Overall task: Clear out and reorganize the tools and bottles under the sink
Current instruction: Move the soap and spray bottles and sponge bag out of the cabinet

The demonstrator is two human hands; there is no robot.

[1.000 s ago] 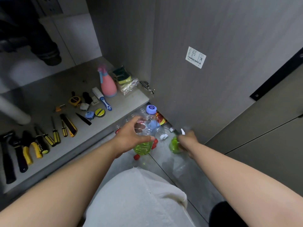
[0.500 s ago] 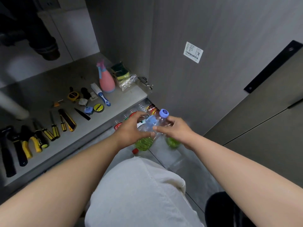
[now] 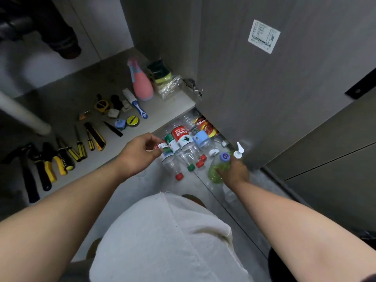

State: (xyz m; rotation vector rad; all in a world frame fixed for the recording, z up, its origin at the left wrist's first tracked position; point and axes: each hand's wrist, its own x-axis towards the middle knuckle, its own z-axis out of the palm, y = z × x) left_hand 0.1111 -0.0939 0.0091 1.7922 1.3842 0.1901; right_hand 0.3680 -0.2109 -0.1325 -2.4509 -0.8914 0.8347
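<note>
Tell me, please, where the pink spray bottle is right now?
The pink spray bottle stands upright at the back right of the cabinet floor, just left of the bagged sponges.

Grey cabinet door (image 3: 264, 88), grey tiled floor (image 3: 132, 200).

A white sticker (image 3: 264, 36) on the cabinet door (image 3: 264, 94) carries a barcode and small print, too small to read. A bottle (image 3: 181, 140) lying on the floor has a red label with white Chinese characters, illegible here. A purple cap (image 3: 224, 156) bears a white ring-shaped mark. The yellow tape roll (image 3: 132, 120) shows blurred print.
</note>
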